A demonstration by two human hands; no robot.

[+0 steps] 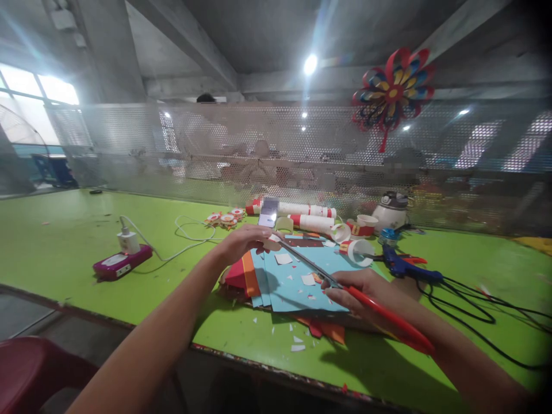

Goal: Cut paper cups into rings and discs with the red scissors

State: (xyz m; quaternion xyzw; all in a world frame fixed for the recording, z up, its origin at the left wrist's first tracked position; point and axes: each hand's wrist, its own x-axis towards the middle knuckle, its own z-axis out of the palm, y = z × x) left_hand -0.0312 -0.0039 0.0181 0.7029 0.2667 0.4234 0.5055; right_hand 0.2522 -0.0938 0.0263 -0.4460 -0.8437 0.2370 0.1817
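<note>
In the head view, red-handled scissors (371, 307) are held above the blue paper (297, 290) on the green counter (164, 313). The fingers of the right hand (366, 280) are wrapped around the handles, at the near right of the blue paper; over its far left corner, a small pale piece (271, 244) is pinched between the closed fingers of the left hand (244, 240). The piece is apparently steadied there so that its edge can be met by the blades; how far these are parted cannot be told.

The scissors' long axis is laid diagonally across the blue paper, the handles pointed back toward the near right, the tips toward the pale piece at the far left. By the look of it, white scraps (297, 348) are caught partly by the sheets, while others are strewn on the counter, nearer than the blue paper.

Stacked paper cups (314, 223) are laid beyond the blue paper, likely to be within reach yet clear of the blades. A blue glue gun (407, 271) is set to its right, its cord trailed away from it, presumably to be kept from the cutting.
</note>
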